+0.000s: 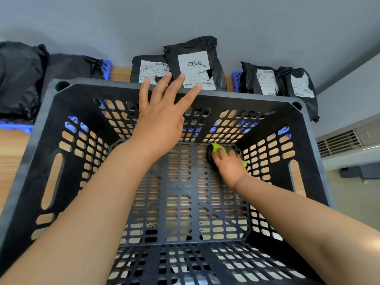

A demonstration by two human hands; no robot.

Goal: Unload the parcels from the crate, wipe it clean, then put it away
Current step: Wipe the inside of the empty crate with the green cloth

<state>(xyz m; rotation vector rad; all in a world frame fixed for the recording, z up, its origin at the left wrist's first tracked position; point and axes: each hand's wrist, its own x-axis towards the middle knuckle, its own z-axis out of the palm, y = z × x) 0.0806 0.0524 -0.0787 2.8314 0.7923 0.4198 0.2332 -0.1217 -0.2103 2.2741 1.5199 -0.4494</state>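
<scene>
**Crate interior wipe: hand positions**

The crate [236,96] stands on the table [12,157], unloaded. The parcels [205,48] lie in a row behind it, against the wall. The right hand [230,168] is inside the crate at the far right corner of the floor, fingers bent over a green pad [217,149] and holding it down. The left hand [160,120] reaches over the far rim, fingers straight and spread, holding nothing. Contact with the rim cannot be confirmed.
</scene>
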